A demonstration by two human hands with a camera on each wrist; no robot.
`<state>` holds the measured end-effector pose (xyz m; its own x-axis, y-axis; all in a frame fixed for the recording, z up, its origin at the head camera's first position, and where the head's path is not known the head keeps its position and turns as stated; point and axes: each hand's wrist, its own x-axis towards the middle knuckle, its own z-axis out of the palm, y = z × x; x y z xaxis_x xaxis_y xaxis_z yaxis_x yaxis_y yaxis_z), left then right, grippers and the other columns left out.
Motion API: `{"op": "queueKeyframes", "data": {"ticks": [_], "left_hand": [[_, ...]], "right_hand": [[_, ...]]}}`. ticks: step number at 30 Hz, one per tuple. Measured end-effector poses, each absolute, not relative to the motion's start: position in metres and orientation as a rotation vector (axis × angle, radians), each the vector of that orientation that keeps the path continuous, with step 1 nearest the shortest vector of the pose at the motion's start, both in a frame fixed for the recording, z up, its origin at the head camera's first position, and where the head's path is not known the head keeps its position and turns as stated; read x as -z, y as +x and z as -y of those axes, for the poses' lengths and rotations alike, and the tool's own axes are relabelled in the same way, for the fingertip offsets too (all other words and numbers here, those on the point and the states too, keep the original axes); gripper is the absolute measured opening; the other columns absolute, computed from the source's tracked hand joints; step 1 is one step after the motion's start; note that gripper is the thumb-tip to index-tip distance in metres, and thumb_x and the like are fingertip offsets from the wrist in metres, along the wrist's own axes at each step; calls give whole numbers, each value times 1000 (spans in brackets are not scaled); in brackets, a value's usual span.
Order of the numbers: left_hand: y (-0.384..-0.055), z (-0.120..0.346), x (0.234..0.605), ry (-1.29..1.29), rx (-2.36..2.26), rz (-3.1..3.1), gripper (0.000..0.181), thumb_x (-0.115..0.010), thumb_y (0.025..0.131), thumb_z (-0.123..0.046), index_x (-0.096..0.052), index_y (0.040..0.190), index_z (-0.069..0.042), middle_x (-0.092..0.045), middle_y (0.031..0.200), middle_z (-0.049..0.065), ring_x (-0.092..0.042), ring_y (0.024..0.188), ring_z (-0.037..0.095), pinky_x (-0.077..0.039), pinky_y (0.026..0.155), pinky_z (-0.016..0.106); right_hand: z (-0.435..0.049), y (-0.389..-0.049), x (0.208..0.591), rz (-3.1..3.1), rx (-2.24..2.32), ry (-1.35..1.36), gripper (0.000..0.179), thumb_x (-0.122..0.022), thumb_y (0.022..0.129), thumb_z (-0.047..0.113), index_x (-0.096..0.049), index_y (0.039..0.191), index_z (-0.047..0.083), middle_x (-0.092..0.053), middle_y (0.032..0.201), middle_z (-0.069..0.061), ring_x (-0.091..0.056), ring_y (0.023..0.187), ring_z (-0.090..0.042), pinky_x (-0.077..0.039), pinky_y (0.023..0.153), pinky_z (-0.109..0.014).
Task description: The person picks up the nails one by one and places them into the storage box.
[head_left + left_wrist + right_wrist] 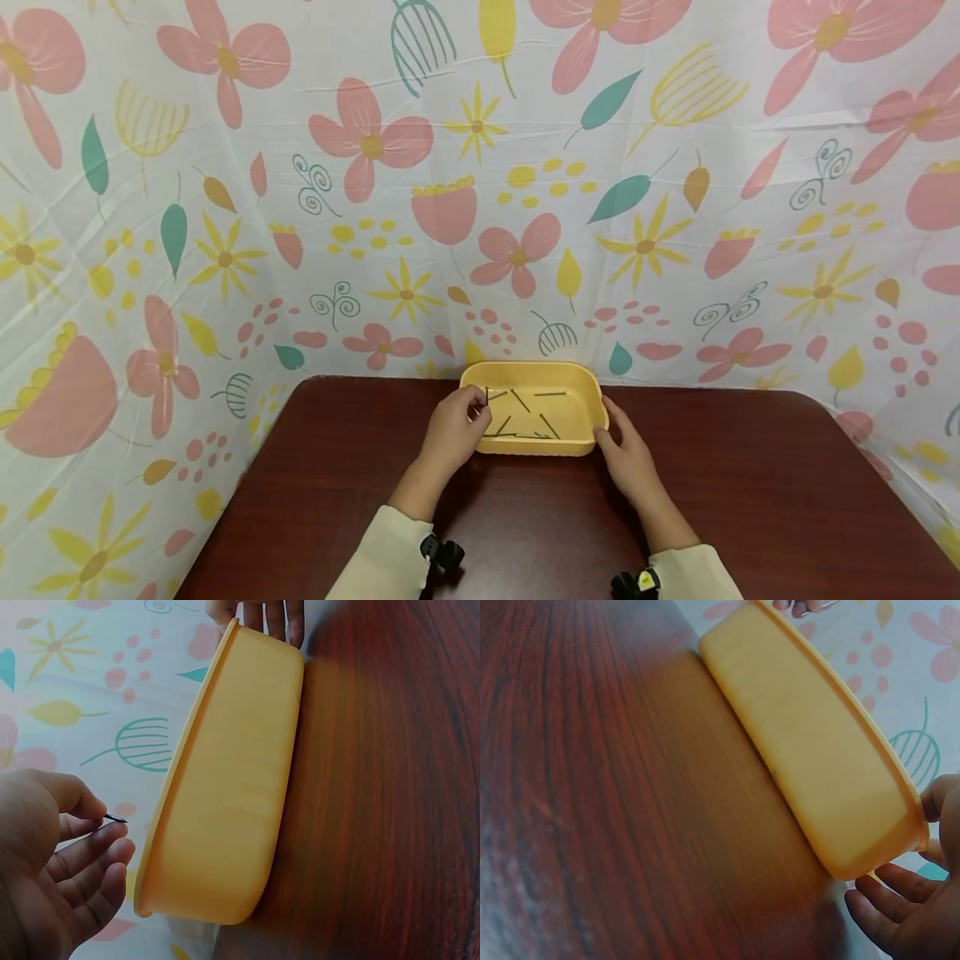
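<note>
A yellow plastic tray (536, 447) stands on the table, with several thin dark nails (521, 402) scattered over its bottom. At the tray's left end, my left hand (453, 427) pinches one nail (115, 818) between thumb and forefinger; its pointed end sticks out in the left wrist view. The other fingers of that hand are loosely bent, near the tray's rim. My right hand (628, 457) holds the tray's right end, thumb at the rim and fingers around the end wall (885, 855). From both wrist views the tray's inside is hidden.
The dark red-brown wooden table (540, 525) extends in front of the tray and to both sides. Right behind the tray hangs a white cloth (525, 333) with a flower print. Each sleeve has a black wrist camera (442, 552) at its cuff.
</note>
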<state>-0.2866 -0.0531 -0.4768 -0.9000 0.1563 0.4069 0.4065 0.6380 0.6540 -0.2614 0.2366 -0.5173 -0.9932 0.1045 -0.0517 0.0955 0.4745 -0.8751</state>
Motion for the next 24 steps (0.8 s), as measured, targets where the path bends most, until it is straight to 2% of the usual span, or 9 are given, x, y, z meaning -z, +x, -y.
{"op": "queueKeyframes", "data": {"ticks": [11, 14, 16, 19, 21, 24], "left_hand": [[-288, 55, 476, -430, 1126, 2533, 5, -66, 92, -14, -66, 95, -9, -66, 91, 0, -63, 79, 12, -52, 69, 23], [-288, 55, 477, -397, 1147, 2560, 16, -67, 94, -17, -67, 108, -10, -66, 100, 3, -65, 87, 17, -53, 74, 28], [-288, 56, 477, -369, 1175, 2582, 31, -69, 95, -22, -63, 124, -10, -64, 113, 7, -64, 97, 21, -54, 80, 33], [-288, 56, 478, -337, 1208, 2594, 57, -72, 94, -30, -51, 145, -12, -57, 132, 11, -58, 114, 27, -53, 89, 42], [-288, 56, 479, -330, 1225, 2590, 66, -73, 93, -32, -45, 151, -14, -52, 141, 12, -54, 122, 29, -52, 94, 47], [-288, 57, 478, -335, 1216, 2566, 70, -74, 92, -31, -43, 152, -14, -49, 145, 13, -51, 129, 31, -50, 101, 51]], "right_hand": [[-236, -261, 518, 2691, -1591, -185, 61, -46, 107, 32, -22, 163, 25, -30, 165, -17, -19, 155, -38, -17, 122, -64], [-236, -261, 518, 2697, -1588, -192, 61, -46, 107, 32, -22, 163, 27, -30, 165, -17, -19, 155, -38, -17, 122, -64], [-237, -261, 518, 2700, -1586, -191, 61, -45, 107, 32, -22, 163, 27, -30, 165, -17, -19, 155, -38, -17, 122, -64], [-237, -262, 519, 2702, -1584, -186, 61, -45, 107, 33, -21, 163, 28, -29, 165, -17, -18, 155, -38, -18, 122, -64], [-237, -262, 519, 2703, -1581, -185, 61, -45, 107, 33, -21, 163, 28, -30, 165, -17, -19, 155, -38, -18, 122, -64], [-236, -263, 518, 2705, -1580, -183, 61, -45, 107, 33, -21, 163, 27, -30, 164, -18, -19, 155, -38, -18, 122, -64]]}}
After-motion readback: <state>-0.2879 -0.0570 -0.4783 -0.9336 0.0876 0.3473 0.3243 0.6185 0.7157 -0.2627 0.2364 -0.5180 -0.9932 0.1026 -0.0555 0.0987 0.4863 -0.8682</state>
